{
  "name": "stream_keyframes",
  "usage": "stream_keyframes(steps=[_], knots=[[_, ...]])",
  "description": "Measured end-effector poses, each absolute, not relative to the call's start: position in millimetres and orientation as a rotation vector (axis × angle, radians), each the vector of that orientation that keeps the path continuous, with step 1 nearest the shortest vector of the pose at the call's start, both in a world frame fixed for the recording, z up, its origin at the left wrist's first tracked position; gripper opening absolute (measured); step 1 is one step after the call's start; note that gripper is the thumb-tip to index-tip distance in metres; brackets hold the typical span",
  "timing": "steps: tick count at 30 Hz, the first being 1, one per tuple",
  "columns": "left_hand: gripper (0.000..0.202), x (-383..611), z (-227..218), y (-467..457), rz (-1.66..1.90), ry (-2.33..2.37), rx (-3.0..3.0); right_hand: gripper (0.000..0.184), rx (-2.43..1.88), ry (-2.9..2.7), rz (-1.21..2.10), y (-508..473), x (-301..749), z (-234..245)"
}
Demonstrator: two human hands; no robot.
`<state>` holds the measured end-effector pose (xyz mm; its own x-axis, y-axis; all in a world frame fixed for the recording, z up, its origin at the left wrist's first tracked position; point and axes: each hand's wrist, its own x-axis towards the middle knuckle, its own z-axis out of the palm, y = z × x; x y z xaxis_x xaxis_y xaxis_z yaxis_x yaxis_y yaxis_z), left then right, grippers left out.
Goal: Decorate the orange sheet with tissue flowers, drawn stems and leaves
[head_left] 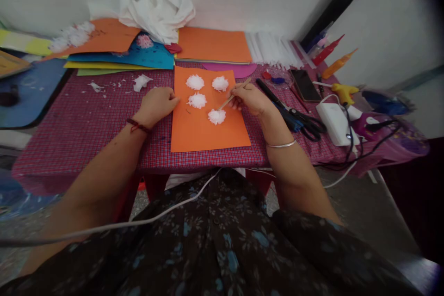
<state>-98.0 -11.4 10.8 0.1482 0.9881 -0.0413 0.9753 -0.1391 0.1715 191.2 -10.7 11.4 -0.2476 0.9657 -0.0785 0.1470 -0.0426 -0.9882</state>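
An orange paper sheet (208, 136) lies in front of me, with several white fluffy paper tufts on it. In my right hand (251, 98) is a thin wooden stick (226, 102), held at a slant. The stick's lower tip touches the lowest white tuft (217, 117), at the sheet's right of centre. My left hand (157, 106) rests at the sheet's left edge, fingers curled, with the thumb against the paper. Two more tufts, an upper left one (194, 82) and an upper right one (220, 84), sit farther back.
White paper scraps (141, 83) lie left of the sheet. Coloured papers (121, 58) and orange card (213, 44) are stacked along the wall. To the right are scissors (307, 122), a phone (305, 84), a yellow glue gun (345, 93) and a white power strip (336, 122) with cables.
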Motion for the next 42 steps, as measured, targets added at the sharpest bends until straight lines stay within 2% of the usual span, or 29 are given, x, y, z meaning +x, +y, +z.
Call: stream_keyframes(steps=[6,13,16,22,31,42], knots=[[0.034,-99.0,8.2,-9.5,0.133,1.94,2.248,0.023,-0.991,-1.356,1.216,-50.4,209.5,28.0],[0.032,-95.9,11.3,-11.9,0.123,1.96,2.231,0.016,-1.137,-1.236,1.161,-89.1,207.8,-1.6],[0.03,-96.6,11.9,-12.1,0.118,1.964,2.229,0.014,-1.124,-1.246,1.029,-85.7,202.3,-4.0],[0.031,-101.0,9.4,-10.8,0.129,1.94,2.242,0.021,-1.268,-1.515,0.864,-65.9,194.0,2.5],[0.032,-99.7,11.1,-13.0,0.12,1.929,2.238,0.025,-1.283,-1.732,0.671,-37.6,189.9,-14.5],[0.031,-97.7,13.4,-16.7,0.155,1.901,2.221,0.028,-1.287,-1.796,0.593,-40.4,191.7,-20.9]])
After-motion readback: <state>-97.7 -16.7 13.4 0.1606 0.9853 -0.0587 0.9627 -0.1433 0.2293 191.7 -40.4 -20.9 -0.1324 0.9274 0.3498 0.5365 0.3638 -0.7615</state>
